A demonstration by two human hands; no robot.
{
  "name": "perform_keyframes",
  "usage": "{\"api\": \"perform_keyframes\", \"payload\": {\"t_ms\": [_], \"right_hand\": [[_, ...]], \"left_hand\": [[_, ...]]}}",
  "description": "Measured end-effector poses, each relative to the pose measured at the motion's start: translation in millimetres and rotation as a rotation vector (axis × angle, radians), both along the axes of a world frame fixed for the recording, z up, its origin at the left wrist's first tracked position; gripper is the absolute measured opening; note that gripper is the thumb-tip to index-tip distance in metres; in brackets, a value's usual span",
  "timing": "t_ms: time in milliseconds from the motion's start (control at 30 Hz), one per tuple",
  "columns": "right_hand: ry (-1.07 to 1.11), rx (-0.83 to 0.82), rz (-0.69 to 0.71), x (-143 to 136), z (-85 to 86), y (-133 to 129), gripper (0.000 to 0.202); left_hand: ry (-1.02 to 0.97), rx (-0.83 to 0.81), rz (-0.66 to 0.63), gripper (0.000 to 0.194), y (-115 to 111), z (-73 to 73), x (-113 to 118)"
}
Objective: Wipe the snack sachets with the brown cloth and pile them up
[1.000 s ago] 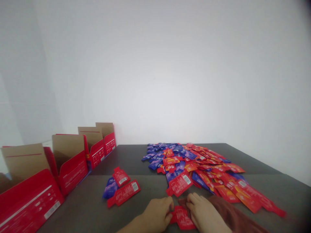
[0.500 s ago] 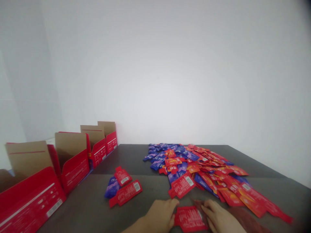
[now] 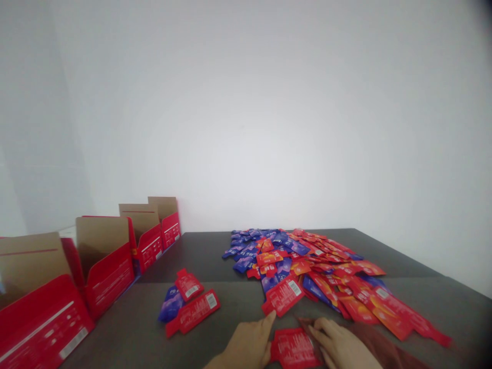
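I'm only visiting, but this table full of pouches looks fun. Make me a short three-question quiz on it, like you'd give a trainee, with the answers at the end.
1. Multiple choice: how many red pouches lie in the small group between the open boxes and the big pile?
A) one
B) two
C) five

2. True or false: every pouch in the big pile is red.

3. Fill in the colour: between the left hand and the right hand lies a ____ pouch.

Key:
1. B
2. False; blue ones lie there too.
3. red
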State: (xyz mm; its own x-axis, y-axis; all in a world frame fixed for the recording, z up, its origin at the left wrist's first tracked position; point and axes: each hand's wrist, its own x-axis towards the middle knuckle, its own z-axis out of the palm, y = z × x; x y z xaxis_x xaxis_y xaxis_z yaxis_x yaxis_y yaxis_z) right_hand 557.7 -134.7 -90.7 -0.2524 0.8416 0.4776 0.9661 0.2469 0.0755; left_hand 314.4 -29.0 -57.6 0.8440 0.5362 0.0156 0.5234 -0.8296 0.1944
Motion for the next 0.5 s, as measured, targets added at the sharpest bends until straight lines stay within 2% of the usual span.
{"api": "perform_keyframes", "payload": {"t_ms": [67,167,267,400,500], "right_hand": [[0.071,-0.051,-0.098,15.6,3.9,1.7,0.036],[0.157,-0.069,-0.184,21.0,3.6,14.5,0.034],[0.195,-0.078,-0.183,18.3,0.8,25.6,0.035],[0.224,-0.164,-0.14,21.3,-1.5,26.3,0.034],[0.223,-0.24,-0.153,23.6,0.7,22.7,0.035]], "left_hand": [[-0.014,0.021,-0.018,0.058,1.2,0.3,0.1],[-0.088,0.121,-0.063,0.047,0.0,-3.2,9.1],[-0.144,0.271,-0.232,0.038,-5.8,-15.9,32.4],[-0.144,0.478,-0.509,0.031,-6.2,-43.2,63.7],[-0.136,0.589,-0.554,0.032,5.7,-50.0,60.1]]}}
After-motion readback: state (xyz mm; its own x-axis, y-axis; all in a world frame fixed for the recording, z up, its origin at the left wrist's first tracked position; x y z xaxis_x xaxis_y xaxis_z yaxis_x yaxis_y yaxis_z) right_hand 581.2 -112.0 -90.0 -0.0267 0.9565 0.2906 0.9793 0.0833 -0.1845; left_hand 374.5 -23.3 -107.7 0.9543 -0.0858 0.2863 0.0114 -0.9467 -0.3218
